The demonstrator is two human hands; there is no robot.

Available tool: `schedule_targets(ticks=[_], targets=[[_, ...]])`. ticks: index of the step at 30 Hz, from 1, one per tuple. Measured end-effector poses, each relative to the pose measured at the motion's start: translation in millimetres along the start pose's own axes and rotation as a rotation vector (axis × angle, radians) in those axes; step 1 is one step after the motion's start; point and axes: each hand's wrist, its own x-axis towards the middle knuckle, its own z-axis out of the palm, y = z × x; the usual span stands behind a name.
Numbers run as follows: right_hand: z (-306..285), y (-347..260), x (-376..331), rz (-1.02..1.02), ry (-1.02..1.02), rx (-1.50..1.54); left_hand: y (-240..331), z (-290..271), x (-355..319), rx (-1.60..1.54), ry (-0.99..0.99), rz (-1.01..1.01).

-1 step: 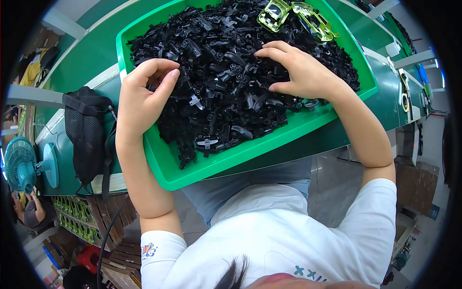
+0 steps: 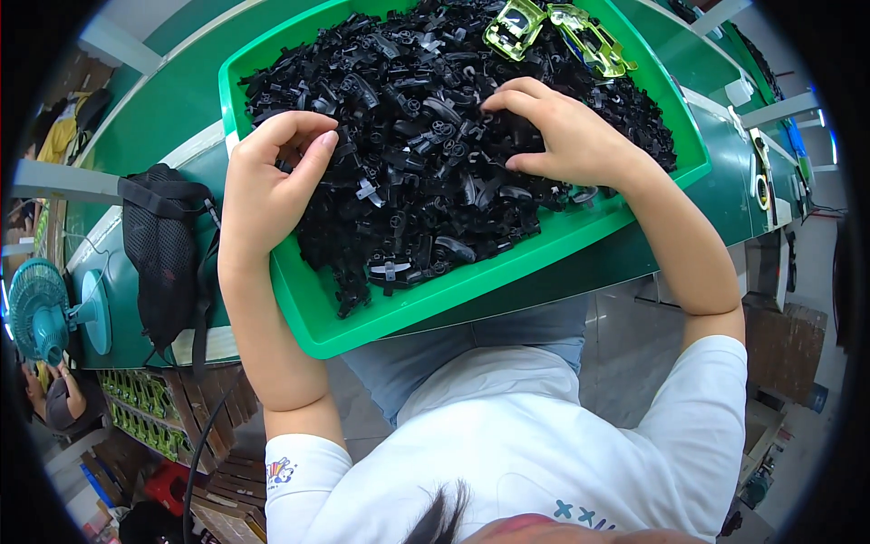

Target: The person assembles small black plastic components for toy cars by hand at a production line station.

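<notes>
A large green plastic tray [image 2: 417, 319] lies before me, heaped with small black plastic parts [image 2: 426, 163], several of them shaped like little steering wheels. My left hand [image 2: 272, 181] rests over the tray's left rim, its fingers loosely curled and the thumb tip close to the index fingertip. Nothing shows between them. Over the right part of the heap, my right hand [image 2: 566, 136] is open, with thumb and fingers apart and the fingertips at the black parts. Two shiny yellow-green toy car bodies [image 2: 517, 29] [image 2: 591, 41] lie on the heap at the far right.
The tray stands on a green workbench [image 2: 172, 91]. Left of it are a black mesh bag [image 2: 163, 254] and a teal fan [image 2: 41, 308]. Racks of green car bodies [image 2: 145, 412] stand at lower left, near another person [image 2: 68, 399]. White posts [image 2: 68, 179] rise by the bench.
</notes>
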Motion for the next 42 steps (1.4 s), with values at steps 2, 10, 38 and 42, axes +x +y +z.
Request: schedule_targets(ticks=[2,10,38,42], targets=[[-7,-7,2,0.058,-0.084,0.056,-1,0,-1,0.000,0.001,-0.014],[-1,-18,2,0.161,-0.136,0.075,0,1,-2,-0.002,0.001,-0.002],[-12,-69,93,0.287,-0.283,1.064,2,-2,-1,-0.229,0.116,0.244],[12,-70,89,-0.066,-0.057,0.835,10,-2,0,-0.151,0.014,0.207]])
